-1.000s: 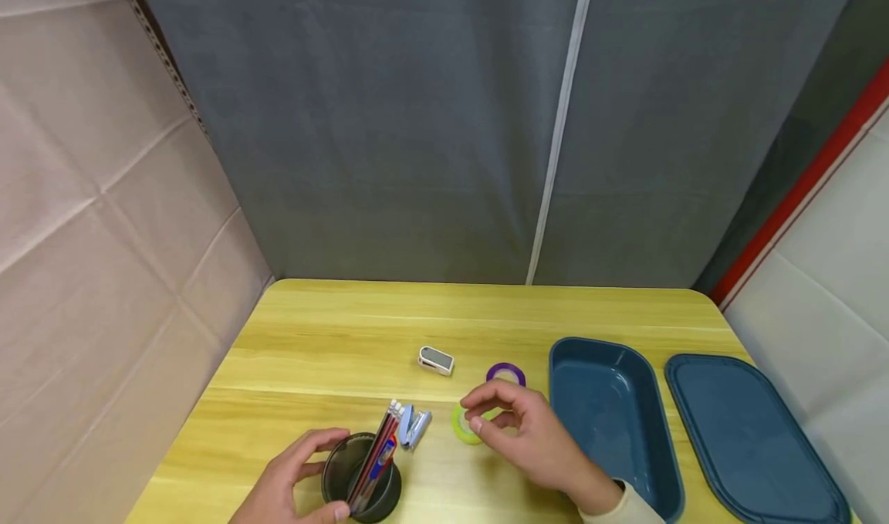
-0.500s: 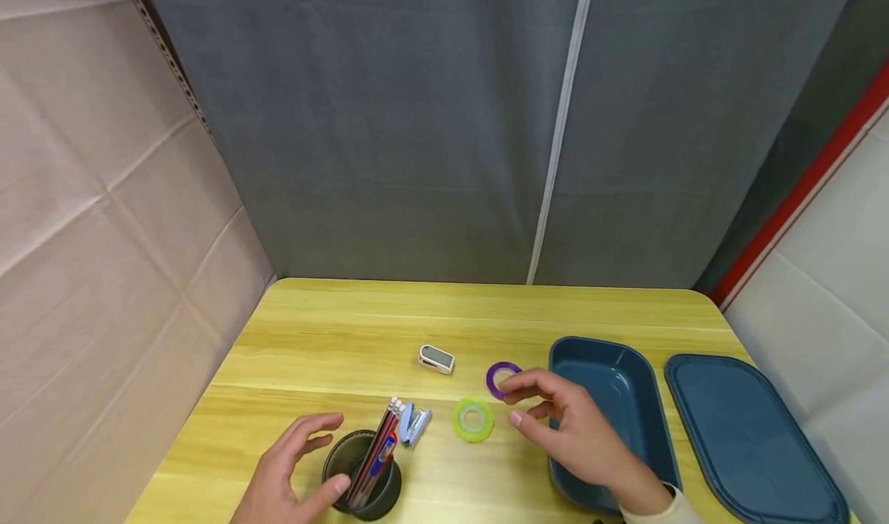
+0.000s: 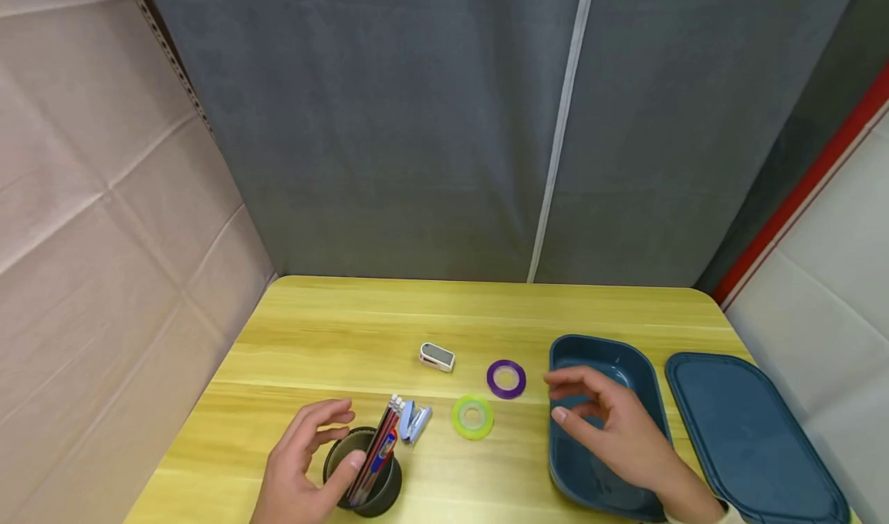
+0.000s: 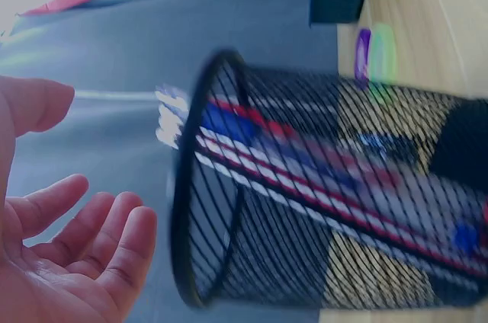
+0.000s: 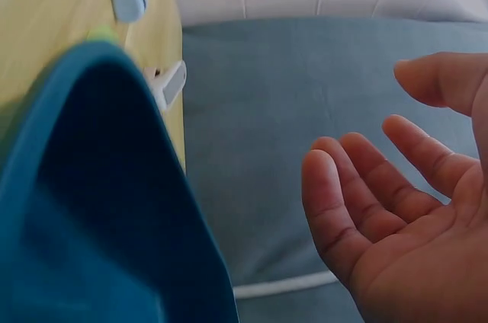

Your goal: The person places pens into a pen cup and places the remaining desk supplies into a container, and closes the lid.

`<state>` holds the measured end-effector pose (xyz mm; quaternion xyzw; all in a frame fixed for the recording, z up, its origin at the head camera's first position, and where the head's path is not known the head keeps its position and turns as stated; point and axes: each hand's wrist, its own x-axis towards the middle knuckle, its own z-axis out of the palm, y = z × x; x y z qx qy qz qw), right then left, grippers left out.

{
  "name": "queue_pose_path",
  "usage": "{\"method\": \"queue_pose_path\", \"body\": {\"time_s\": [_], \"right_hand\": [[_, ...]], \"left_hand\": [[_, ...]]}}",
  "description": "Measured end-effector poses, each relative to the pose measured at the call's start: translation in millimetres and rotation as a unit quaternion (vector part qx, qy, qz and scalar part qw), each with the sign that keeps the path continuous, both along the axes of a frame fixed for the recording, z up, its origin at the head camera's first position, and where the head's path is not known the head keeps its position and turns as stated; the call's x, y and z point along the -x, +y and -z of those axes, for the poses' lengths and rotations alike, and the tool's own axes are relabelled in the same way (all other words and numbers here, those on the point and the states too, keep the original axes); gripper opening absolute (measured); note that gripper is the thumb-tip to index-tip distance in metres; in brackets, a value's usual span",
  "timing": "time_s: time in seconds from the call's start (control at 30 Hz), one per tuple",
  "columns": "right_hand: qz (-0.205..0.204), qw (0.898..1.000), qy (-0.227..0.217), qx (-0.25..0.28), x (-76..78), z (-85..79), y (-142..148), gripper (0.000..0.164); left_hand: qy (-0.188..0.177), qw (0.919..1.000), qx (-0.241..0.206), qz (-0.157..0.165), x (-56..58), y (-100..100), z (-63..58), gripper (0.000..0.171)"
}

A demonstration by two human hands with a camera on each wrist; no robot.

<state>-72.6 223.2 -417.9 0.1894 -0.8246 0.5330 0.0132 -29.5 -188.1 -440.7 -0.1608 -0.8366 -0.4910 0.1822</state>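
Note:
My left hand [image 3: 305, 462] hovers at the rim of a black mesh pen cup [image 4: 282, 247], fingers loosely spread and nothing held. The left wrist view shows a gap between the fingers and the cup. Leaning inside the upright cup are several pencils [image 3: 378, 451] with white ends, and a red-and-blue item [image 4: 229, 121] among them. Over the dark blue box [image 3: 566, 466] is my right hand [image 3: 614, 431], loosely curved and holding nothing. Left of the box lie a purple tape roll [image 3: 491, 380] and a yellow-green tape roll [image 3: 458, 417].
A light blue stapler [image 3: 415, 424] lies right behind the cup. Farther back is a small white-and-grey stapler-like object [image 3: 437, 356]. The flat blue lid [image 3: 750, 431] lies right of the box on the wooden table [image 3: 333, 331]. A grey curtain [image 3: 389, 161] hangs behind.
My right hand has moved right, from above the yellow-green tape roll to over the box, uncovering both rolls. My left hand has shifted slightly upward and right by the cup.

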Motion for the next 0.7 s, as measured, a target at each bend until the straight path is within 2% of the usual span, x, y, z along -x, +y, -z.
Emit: {"method": "queue_pose_path", "body": {"time_s": [0.17, 0.33, 0.53, 0.7], "right_hand": [[0.032, 0.999, 0.001, -0.029, -1.7, 4.7, 19, 0.034], [0.068, 0.996, 0.013, -0.057, -2.8, 9.3, 39, 0.036], [0.113, 0.990, 0.023, -0.078, -3.2, 16.7, 61, 0.038], [0.152, 0.985, 0.012, -0.082, -5.5, 23.4, 79, 0.038]], "left_hand": [[0.035, 0.9990, -0.012, 0.026, -0.4, 12, -6.9, 0.066], [0.078, 0.9941, -0.026, 0.072, 2.6, 25, -11.1, 0.064], [0.076, 0.9902, -0.031, 0.114, 3.5, 40, -15.3, 0.060], [0.066, 0.9873, -0.033, 0.140, 5.1, 56, -13.8, 0.060]]}}
